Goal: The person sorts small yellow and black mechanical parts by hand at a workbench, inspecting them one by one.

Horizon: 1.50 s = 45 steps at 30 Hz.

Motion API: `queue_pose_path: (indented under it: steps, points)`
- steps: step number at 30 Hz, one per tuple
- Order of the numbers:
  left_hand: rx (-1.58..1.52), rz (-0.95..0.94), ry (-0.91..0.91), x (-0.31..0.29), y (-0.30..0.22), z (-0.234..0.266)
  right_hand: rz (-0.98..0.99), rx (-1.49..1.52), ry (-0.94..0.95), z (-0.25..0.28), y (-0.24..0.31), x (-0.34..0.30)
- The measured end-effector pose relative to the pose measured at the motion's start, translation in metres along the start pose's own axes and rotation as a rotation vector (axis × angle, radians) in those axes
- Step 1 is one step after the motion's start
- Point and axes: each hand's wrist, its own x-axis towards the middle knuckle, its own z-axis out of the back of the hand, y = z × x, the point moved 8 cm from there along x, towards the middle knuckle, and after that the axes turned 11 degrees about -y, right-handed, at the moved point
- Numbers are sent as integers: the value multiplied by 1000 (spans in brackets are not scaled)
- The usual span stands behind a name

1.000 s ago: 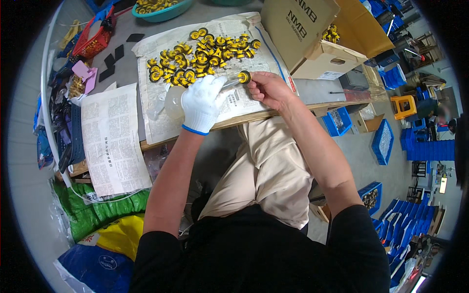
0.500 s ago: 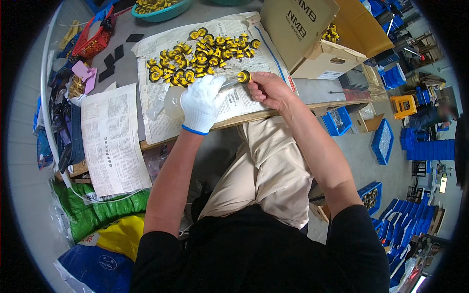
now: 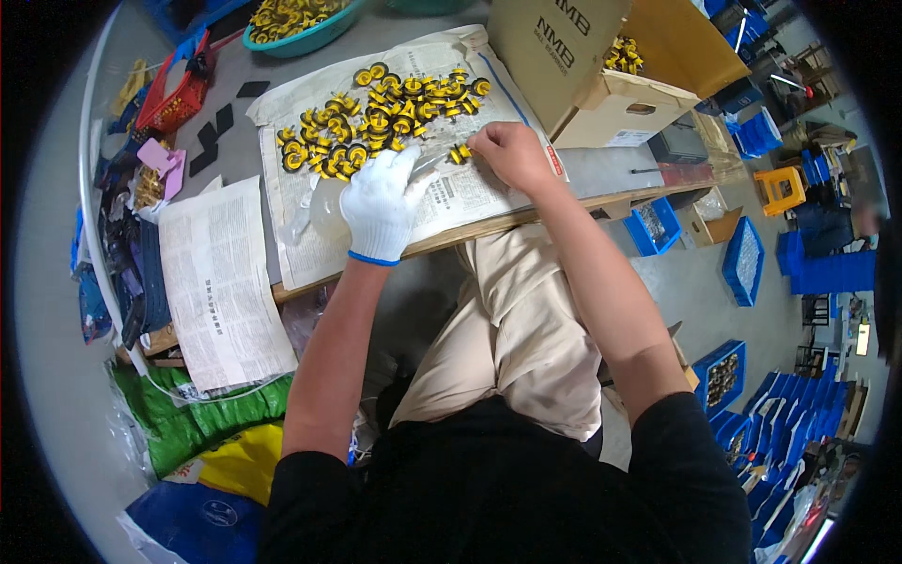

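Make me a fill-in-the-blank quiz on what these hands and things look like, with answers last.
1. The left hand wears a mostly ____ glove.
2. One part, apart from the pile, is nearest the bare hand, the person's ____ one.
3. The pile's two main colours are black and ____.
4. The basket at upper left is ____.

Missing words: white; right; yellow; red.

Head camera | left one on your head | faces down past your lap [image 3: 507, 329] | wide fisheye | left hand [image 3: 379, 199], right hand [image 3: 514, 157] close in, upper middle, over bench [image 3: 594, 173]

Sleeves [image 3: 691, 456] are black, trousers [image 3: 536, 329] beige, glove [image 3: 381, 199] seemingly knitted.
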Motion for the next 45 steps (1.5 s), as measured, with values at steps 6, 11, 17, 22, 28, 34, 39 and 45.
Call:
queue_pose_path:
  steps: [6,11,17,22,28,34,39,45]
  points:
    - [-25,-66,-37,0,-7,-5,158,-191,-373,31,3,4]
    - [-15,-66,-45,-4,1,-7,148,-82,-360,35,15,-14]
    - [-29,-139,-112,-2,-9,-1,181,-119,-247,24,25,-20]
    - [-20,-128,-103,-2,-9,-1,264,-170,-312,27,27,-22]
    - [-30,-132,-112,-1,-8,0,228,-42,-240,18,28,-24]
    - [-29,-113,-108,-2,-8,1,10,72,-186,17,0,-14]
    - [-52,-105,-112,-4,-5,2,-517,918,101,-9,-21,-19]
    - [-107,-82,-100,-2,-7,6,-632,1080,222,-18,-23,-22]
